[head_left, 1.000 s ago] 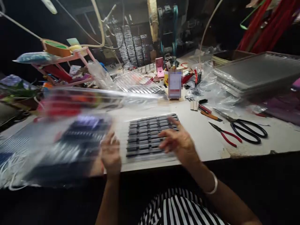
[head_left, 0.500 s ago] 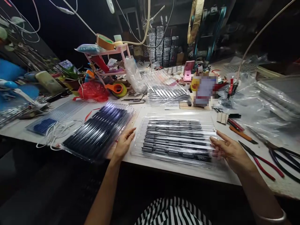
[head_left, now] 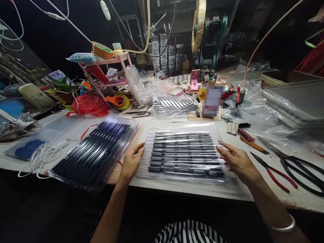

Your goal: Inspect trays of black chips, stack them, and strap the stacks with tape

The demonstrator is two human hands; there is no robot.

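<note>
In front of me lies a clear ribbed plastic tray (head_left: 182, 180) with several rows of black chip-like strips (head_left: 182, 148) under its glossy cover. At the tray's left edge, the fingers and thumb of my left hand (head_left: 131, 163) are closed on the rim. My right hand (head_left: 239, 163) pinches the tray's right edge between thumb and fingers; some of its fingertips are hidden by the glare and the plastic. To the left lies a second clear tray filled with black strips (head_left: 93, 152), tilted across the table edge and touched by neither hand.
White coiled cable (head_left: 42, 157) and a tray with blue pieces (head_left: 30, 148) lie at far left. Right of my hand are red-handled pliers (head_left: 277, 175), large scissors (head_left: 298, 168) and an orange-handled knife (head_left: 253, 144). Empty clear trays (head_left: 172, 96) are stacked behind, beside a pink rack (head_left: 108, 64).
The view has swung slightly right, so things sit further left. Both hands stay at the tray's edges, and the tray's strips show a little more fully through the cover.
</note>
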